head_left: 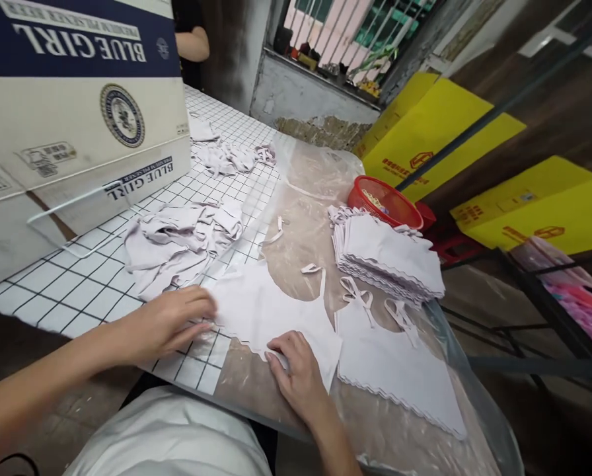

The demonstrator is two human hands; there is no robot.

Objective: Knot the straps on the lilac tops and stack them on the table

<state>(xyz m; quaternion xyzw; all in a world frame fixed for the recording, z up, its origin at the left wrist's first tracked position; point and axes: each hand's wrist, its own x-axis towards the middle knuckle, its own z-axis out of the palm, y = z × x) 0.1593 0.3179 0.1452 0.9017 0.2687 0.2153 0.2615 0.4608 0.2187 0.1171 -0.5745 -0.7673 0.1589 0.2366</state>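
Observation:
A pale lilac camisole top (271, 304) with thin straps lies spread flat before me, its scalloped hem towards me. My right hand (298, 373) is closed at that hem, thumb and fingers pinching the cloth edge. At the top's left side is my left hand (177, 320), fingers bent towards the thumb and smeared by motion; whether it grips the cloth I cannot tell. Beside the top, to the right, lies a flat camisole top (395, 367) with its straps looped. Behind that is a thick stack of folded tops (388, 254). A crumpled heap of the same cloth (182, 241) lies beyond my left hand.
A large Blue Girl carton (78, 125) stands on the left of the grid-patterned table cover (78, 301). More crumpled garments (226, 155) lie farther back. A red basket (385, 201) sits behind the stack. Yellow cartons (439, 132) stand right. Another person's arm (193, 45) shows behind.

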